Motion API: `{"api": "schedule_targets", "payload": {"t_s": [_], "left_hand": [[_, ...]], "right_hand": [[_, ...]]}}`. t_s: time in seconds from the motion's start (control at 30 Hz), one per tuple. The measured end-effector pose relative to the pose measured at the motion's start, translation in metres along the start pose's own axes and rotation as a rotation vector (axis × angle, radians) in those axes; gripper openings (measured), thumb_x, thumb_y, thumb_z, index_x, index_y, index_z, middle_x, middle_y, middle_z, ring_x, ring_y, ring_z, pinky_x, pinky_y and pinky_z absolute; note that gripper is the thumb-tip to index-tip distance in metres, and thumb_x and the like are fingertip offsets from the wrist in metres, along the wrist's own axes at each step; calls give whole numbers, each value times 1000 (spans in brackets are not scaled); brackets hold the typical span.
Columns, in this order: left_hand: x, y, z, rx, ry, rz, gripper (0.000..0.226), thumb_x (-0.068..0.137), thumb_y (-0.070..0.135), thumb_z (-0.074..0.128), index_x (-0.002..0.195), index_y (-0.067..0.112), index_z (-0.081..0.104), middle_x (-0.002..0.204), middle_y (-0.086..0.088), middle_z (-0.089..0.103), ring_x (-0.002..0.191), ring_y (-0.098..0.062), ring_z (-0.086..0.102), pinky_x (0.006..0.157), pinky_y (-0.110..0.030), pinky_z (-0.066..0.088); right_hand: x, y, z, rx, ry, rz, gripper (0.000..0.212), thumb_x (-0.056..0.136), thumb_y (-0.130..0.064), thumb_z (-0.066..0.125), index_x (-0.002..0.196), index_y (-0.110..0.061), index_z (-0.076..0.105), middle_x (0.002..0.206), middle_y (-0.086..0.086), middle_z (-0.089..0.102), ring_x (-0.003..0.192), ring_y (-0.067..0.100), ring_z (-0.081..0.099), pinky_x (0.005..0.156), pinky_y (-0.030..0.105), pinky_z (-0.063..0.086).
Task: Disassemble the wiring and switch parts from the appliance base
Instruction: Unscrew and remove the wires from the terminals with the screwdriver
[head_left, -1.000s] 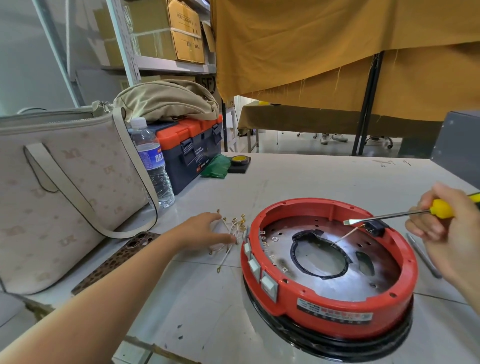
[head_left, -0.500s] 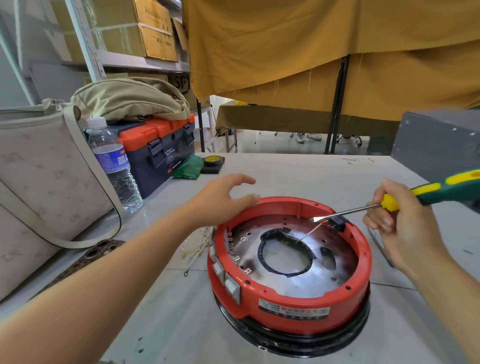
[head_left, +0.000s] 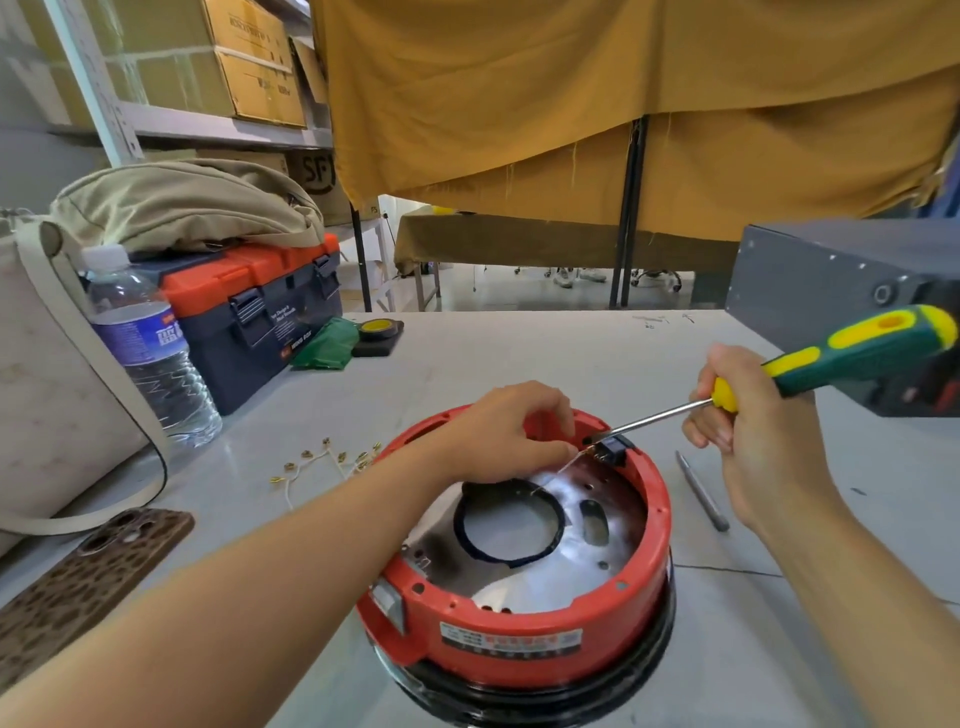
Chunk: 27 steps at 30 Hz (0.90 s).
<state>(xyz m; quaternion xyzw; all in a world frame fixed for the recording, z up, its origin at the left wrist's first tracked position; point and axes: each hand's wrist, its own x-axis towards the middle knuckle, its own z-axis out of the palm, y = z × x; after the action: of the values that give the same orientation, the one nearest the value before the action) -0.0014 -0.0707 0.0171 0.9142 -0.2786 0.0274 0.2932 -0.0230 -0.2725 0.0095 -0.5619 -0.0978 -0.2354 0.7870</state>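
A round red appliance base (head_left: 524, 631) lies upside down on the table, its shiny metal plate and a black ring showing inside. A small black switch part (head_left: 614, 448) sits at the far inner rim. My left hand (head_left: 506, 431) reaches over the far rim, fingers curled at a thin wire beside that part. My right hand (head_left: 748, 436) grips a green and yellow screwdriver (head_left: 852, 358); its tip touches the black part. A loose white wire bundle with brass terminals (head_left: 327, 460) lies on the table left of the base.
Left of the base stand a water bottle (head_left: 148, 343), an orange and grey toolbox (head_left: 249, 306), a beige bag (head_left: 41, 395) and a phone (head_left: 88, 566). A grey metal rod (head_left: 702, 491) lies to the right. A grey box (head_left: 831, 291) stands at the far right.
My left hand left the wire bundle on the table and moved right, over the base's far rim to the black switch part. The screwdriver stayed at that part.
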Motion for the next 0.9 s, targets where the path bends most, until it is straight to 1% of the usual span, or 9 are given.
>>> {"api": "schedule_targets", "payload": {"t_s": [0.03, 0.13, 0.17, 0.33, 0.47, 0.53, 0.6, 0.73, 0.9], "left_hand": [[0, -1, 1, -15, -3, 1, 6, 82, 28, 67, 87, 27, 63, 113, 2, 60, 110, -13, 53, 94, -31, 43], [-1, -3, 4, -14, -29, -12, 2, 83, 32, 67, 82, 30, 67, 128, 8, 50, 109, 2, 45, 87, -5, 30], [0, -3, 4, -14, -28, -15, 3, 83, 33, 67, 81, 31, 67, 129, 9, 48, 108, 3, 44, 84, -2, 27], [1, -1, 4, -47, -35, -52, 9, 83, 31, 68, 74, 32, 69, 130, 12, 46, 111, -2, 46, 83, -6, 31], [0, 0, 5, -41, -52, -56, 10, 83, 34, 68, 73, 34, 70, 130, 15, 44, 113, -2, 45, 89, -14, 33], [1, 1, 5, -31, -56, -50, 12, 83, 36, 68, 71, 38, 68, 130, 16, 44, 114, -2, 44, 92, -16, 33], [1, 1, 5, -25, -58, -44, 11, 83, 37, 67, 72, 40, 67, 130, 16, 44, 114, -2, 44, 96, -20, 36], [2, -1, 6, -12, -55, -40, 8, 83, 38, 67, 75, 40, 69, 129, 16, 44, 115, -2, 44, 95, -21, 35], [3, -2, 6, -3, -54, -29, 11, 83, 37, 67, 74, 44, 66, 129, 15, 44, 118, -4, 43, 100, -24, 35]], "right_hand": [[0, 0, 0, -4, -4, -5, 29, 79, -23, 53, 54, -12, 45, 37, -9, 33, 33, 9, 22, 39, 20, 29], [1, -2, -1, -15, 7, 0, 32, 79, -24, 54, 48, -17, 47, 39, -9, 31, 33, 9, 22, 39, 21, 29], [1, -4, -1, -20, 9, 3, 33, 79, -24, 54, 47, -18, 48, 40, -9, 31, 33, 10, 22, 39, 21, 30], [11, -19, 7, -93, -46, 9, 31, 78, -26, 55, 51, -12, 46, 41, -7, 35, 33, 9, 25, 38, 22, 28], [25, -35, 19, -216, -202, -30, 38, 81, -22, 57, 44, -21, 48, 48, -5, 41, 36, 9, 27, 40, 23, 23], [30, -38, 24, -280, -291, -57, 40, 84, -20, 56, 45, -21, 49, 51, 0, 41, 38, 10, 28, 40, 21, 23], [33, -38, 27, -357, -332, -81, 38, 82, -26, 56, 46, -19, 48, 53, 8, 37, 38, 10, 29, 39, 20, 25], [29, -27, 21, -404, -299, -89, 35, 78, -25, 53, 45, -17, 45, 45, -2, 33, 37, 9, 29, 40, 19, 26], [27, -23, 14, -326, -275, -107, 28, 73, -18, 50, 46, -14, 44, 49, -6, 35, 41, 9, 28, 41, 20, 24]]}}
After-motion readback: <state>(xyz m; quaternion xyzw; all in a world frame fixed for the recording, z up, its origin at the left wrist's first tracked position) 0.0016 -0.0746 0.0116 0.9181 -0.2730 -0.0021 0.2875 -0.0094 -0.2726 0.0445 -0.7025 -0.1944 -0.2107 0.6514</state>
